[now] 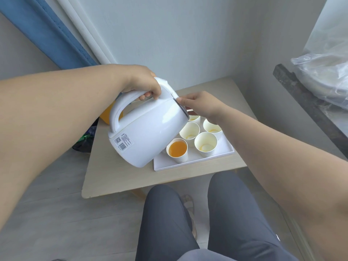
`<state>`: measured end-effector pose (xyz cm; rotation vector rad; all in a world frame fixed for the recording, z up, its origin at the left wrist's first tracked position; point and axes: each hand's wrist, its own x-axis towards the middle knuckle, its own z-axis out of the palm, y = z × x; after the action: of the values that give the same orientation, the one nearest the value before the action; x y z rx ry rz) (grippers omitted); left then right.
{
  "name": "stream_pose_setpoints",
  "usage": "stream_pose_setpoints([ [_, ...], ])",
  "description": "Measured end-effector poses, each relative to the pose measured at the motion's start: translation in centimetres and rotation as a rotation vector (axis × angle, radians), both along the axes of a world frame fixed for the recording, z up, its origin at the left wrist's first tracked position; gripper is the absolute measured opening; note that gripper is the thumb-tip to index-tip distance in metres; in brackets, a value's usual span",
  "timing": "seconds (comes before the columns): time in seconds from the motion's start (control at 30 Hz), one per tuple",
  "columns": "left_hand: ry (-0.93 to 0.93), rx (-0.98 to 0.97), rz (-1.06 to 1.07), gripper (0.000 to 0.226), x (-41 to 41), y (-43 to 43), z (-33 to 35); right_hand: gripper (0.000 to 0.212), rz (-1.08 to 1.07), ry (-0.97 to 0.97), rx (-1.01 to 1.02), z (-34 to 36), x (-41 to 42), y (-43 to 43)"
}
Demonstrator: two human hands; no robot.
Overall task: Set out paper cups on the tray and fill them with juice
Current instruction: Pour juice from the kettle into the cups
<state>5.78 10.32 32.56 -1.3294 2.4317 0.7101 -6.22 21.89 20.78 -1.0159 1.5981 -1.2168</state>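
Head camera: a seated person tips a white jug (148,132) over a white tray (188,161) of paper cups on a small pale wooden table (131,178). The left hand (143,83) has its fingers wrapped round the jug's handle, holding the vessel tilted, its mouth down and to the right above the back of the tray. The right hand (201,104) reaches in from the right, thumb against the jug's rim; its other fingers lie behind the jug, so how far it is closed cannot be told.

Five cups stand close together on the tray. The nearest cup (178,149), at the tray's front left, is nearly full of orange juice. Three more (205,144) show only a pale trace at the bottom, and a fifth cup (194,118) is partly hidden under the jug's mouth.

An orange juice bottle (105,115) shows behind the jug. Grey-trousered knees (162,223) fill the foreground, and a blue curtain (47,29) hangs at the upper left.
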Motion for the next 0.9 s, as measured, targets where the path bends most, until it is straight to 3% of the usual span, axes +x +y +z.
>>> stream_pose_setpoints([
  [0.17, -0.062, -0.019, 0.0, 0.014, -1.2, 0.4, -0.2, 0.015, -0.027, -0.071, -0.003, -1.0, -0.5, -0.3],
  [0.9, -0.205, -0.095, -0.107, 0.012, -3.9, 0.2, -0.6, 0.029, -0.064, -0.346, -0.013, -3.1, -1.0, -0.9],
])
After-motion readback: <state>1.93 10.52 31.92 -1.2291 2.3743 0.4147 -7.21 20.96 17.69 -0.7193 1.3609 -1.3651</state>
